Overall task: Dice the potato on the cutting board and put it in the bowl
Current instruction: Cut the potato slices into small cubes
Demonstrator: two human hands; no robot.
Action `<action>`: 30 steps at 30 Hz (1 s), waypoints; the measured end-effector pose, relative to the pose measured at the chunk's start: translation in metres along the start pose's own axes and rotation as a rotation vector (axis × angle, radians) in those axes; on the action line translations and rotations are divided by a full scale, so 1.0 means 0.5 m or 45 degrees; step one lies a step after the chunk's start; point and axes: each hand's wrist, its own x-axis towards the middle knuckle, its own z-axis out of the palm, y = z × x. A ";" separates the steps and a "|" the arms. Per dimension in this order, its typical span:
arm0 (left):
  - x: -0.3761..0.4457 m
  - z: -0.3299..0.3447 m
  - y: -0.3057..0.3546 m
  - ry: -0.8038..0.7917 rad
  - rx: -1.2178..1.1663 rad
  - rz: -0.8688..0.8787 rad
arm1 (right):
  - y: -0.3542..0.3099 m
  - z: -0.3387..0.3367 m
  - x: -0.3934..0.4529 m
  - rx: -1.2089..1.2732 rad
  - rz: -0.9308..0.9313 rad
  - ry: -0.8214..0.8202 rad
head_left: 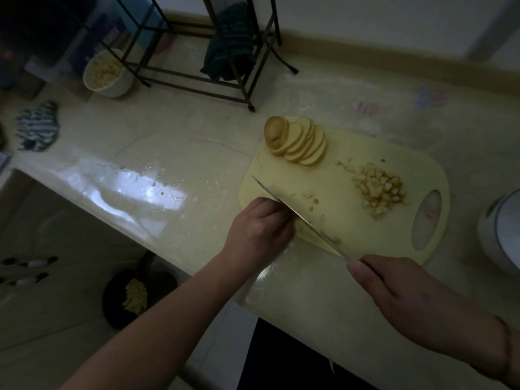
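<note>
The pale, skin-edged potato slices (pixel 302 143) lay fanned in one overlapping row at the far corner of the pale yellow plastic cutting board (pixel 346 167), capped at the left by a rounded brown end piece; about eight slices could be made out, though the overlap made the count uncertain. One heap of small diced potato cubes (pixel 380 190) sat near the board's oval handle hole, with a few stray bits between heap and blade.

The left hand (pixel 261 225) was curled at the board's near-left edge, fingers bent down over whatever piece was being cut; that piece was hidden beneath them. The right hand (pixel 405 288) was wrapped round the handle of the long steel kitchen knife (pixel 298 213), whose blade ran diagonally across the board right against the left knuckles.

The chief risk looked to be a nicked finger, since blade and knuckles touched in dim light. The board also overhung nothing but sat close to the bench (pixel 174 142) edge, so a hard stroke might have shifted it or flicked cubes onto the floor.

One white round bowl (pixel 108 73) already holding pale cut pieces stood well apart at the far left, beside one black wire rack (pixel 197 77), so carrying the dice over could have spilled some. One striped cloth (pixel 38 126) lay nearby.
</note>
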 end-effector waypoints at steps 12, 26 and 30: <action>-0.004 0.002 -0.014 -0.026 -0.022 0.023 | -0.009 -0.028 0.036 0.111 0.088 0.013; -0.014 -0.008 -0.020 0.012 -0.043 0.016 | -0.033 0.009 0.015 0.077 -0.012 0.015; -0.012 -0.005 -0.015 0.019 -0.034 -0.018 | -0.033 0.008 0.012 0.067 -0.018 0.037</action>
